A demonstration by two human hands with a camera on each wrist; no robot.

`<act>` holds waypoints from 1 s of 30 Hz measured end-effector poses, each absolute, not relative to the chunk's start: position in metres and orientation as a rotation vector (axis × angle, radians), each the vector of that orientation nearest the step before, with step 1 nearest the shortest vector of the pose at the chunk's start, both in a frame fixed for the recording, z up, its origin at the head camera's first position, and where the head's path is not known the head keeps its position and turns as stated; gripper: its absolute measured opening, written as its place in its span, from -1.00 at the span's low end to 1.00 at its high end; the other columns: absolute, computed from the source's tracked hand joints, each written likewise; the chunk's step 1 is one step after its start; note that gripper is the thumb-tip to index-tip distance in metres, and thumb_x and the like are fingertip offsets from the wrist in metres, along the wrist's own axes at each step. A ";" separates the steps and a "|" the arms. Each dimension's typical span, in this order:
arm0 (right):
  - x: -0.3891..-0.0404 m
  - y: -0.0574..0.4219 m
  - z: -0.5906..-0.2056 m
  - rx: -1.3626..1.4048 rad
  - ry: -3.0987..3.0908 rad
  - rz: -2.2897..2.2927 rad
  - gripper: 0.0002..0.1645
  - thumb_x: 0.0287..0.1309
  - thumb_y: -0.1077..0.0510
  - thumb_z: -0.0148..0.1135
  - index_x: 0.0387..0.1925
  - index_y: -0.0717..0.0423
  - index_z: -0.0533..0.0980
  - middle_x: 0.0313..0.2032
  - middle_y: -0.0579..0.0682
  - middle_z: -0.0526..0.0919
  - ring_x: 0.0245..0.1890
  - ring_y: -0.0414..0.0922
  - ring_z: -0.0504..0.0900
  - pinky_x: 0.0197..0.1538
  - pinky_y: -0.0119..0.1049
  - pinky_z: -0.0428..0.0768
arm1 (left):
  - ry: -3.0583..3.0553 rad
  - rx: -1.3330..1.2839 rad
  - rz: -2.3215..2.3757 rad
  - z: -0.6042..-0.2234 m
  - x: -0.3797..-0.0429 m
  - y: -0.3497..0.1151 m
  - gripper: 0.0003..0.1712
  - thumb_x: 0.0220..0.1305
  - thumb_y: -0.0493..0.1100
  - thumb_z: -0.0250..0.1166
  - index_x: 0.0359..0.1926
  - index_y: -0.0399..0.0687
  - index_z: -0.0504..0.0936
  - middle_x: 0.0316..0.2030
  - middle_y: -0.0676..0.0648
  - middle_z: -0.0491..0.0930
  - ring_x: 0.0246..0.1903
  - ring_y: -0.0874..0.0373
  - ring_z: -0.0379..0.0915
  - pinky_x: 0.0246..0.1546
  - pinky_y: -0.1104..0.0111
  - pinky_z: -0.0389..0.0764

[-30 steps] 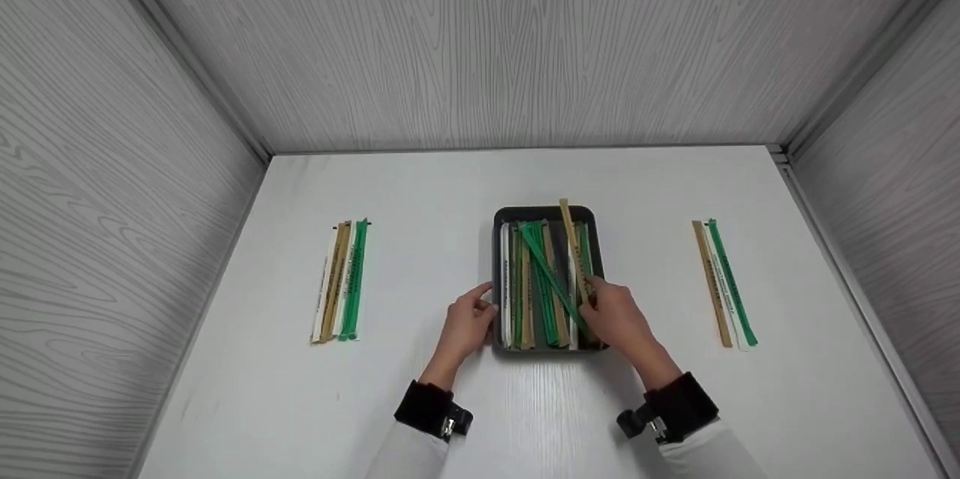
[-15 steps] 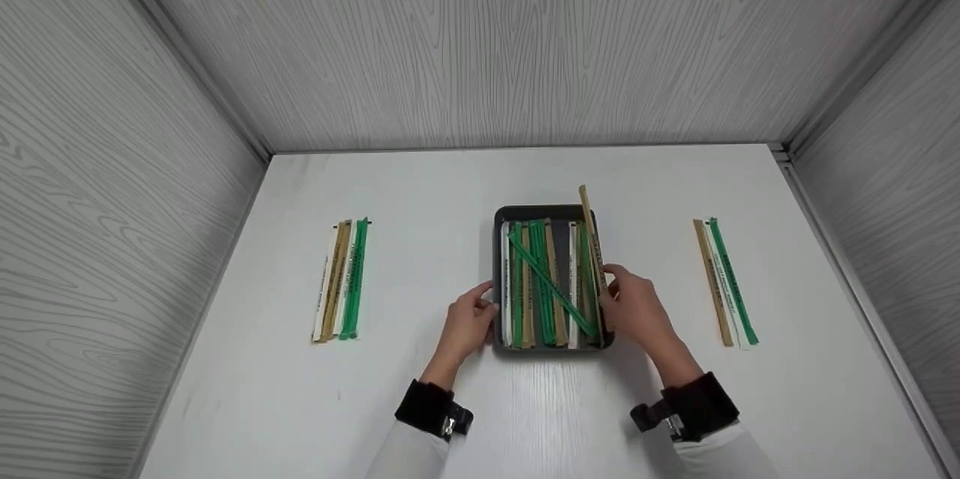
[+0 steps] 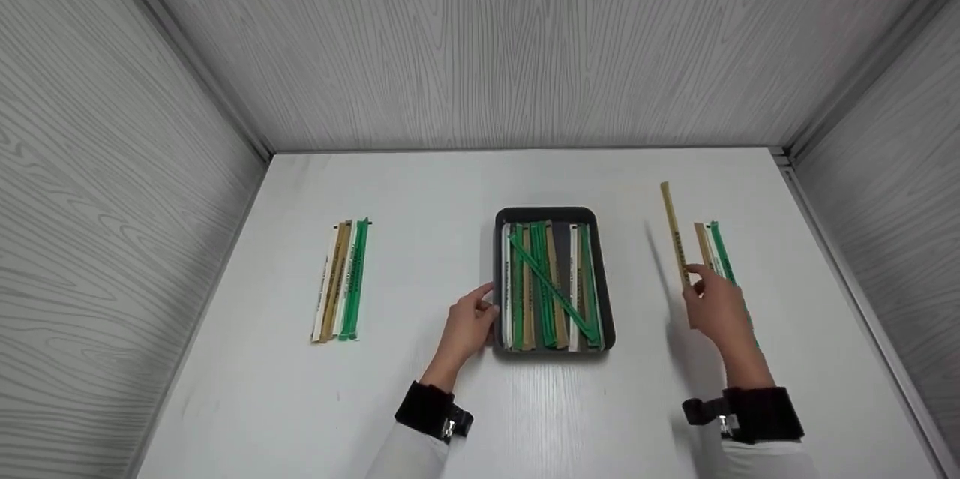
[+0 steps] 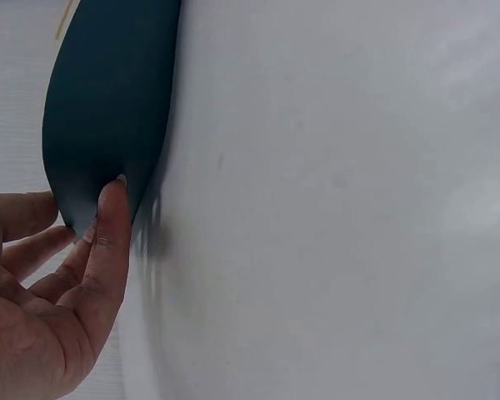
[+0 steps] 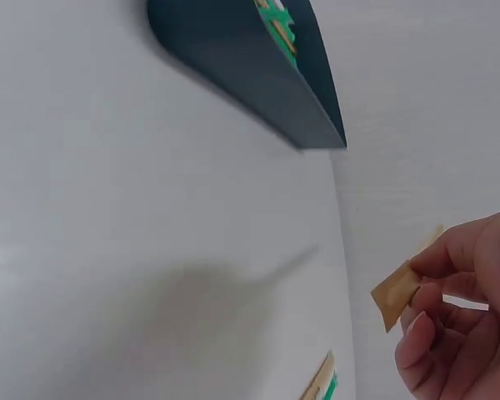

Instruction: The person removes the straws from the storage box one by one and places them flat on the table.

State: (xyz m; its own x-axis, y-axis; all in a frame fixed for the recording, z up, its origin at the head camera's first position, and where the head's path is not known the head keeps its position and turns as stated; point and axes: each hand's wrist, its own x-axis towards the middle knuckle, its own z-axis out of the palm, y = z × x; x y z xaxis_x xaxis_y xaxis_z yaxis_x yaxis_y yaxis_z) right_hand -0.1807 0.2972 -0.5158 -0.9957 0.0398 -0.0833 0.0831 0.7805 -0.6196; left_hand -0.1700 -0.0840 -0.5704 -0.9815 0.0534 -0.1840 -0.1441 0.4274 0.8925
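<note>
My right hand (image 3: 712, 306) pinches a brown paper-wrapped straw (image 3: 673, 228) between thumb and fingertips, left of the right-hand row. In the right wrist view, the straw's flat crimped end (image 5: 396, 293) sticks out of the fingers. A black tray (image 3: 606, 299) with brown, green and white wrapped straws stands mid-table. One green straw (image 3: 551, 284) lies slantwise on top of the others. My left hand (image 3: 469, 323) touches the tray's left side, its fingertips against the outer wall in the left wrist view. My right hand partly hides the right-hand row of straws (image 3: 716, 245).
On the left of the white table (image 3: 420, 254) lies a row of white, brown and green wrapped straws (image 3: 341, 280), side by side. Grey wood-grain panels (image 3: 480, 44) enclose the table at the back and both sides.
My right hand has moved right from the tray, carrying the brown wrapped straw out over the table toward the right-hand row. The left hand and the tray stay in place.
</note>
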 end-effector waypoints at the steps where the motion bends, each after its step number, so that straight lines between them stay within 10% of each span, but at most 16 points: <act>1: -0.180 0.306 -0.516 0.137 2.902 -0.982 -0.47 0.38 0.24 -0.03 0.32 0.39 0.27 -0.22 0.32 0.59 -0.54 -0.06 0.59 -0.54 -0.22 0.51 | 2.493 -0.073 1.594 -0.570 -0.170 -0.084 -0.47 0.41 -0.26 0.16 0.37 -0.17 0.39 -0.26 -0.07 0.58 -0.39 0.16 0.55 -0.45 0.32 0.58; 30: -0.172 0.391 -0.543 0.502 2.697 -0.775 -0.40 0.40 0.16 -0.18 0.37 0.39 0.19 0.11 0.54 0.38 -0.27 0.14 0.57 -0.47 -0.13 0.52 | 2.531 -0.054 1.560 -0.570 -0.169 -0.084 -0.48 0.41 -0.26 0.16 0.36 -0.18 0.40 -0.26 -0.06 0.59 -0.36 0.18 0.54 -0.39 0.33 0.56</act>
State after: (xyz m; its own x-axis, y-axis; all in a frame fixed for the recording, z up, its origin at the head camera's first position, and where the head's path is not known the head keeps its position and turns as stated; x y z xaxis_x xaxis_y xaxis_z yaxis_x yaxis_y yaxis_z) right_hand -0.1718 0.3906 -0.5427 -0.8972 0.2486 -0.3649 0.4043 0.7947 -0.4528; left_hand -0.1686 -0.0836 -0.5704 -0.9853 0.0572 -0.1610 -0.1181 0.4531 0.8836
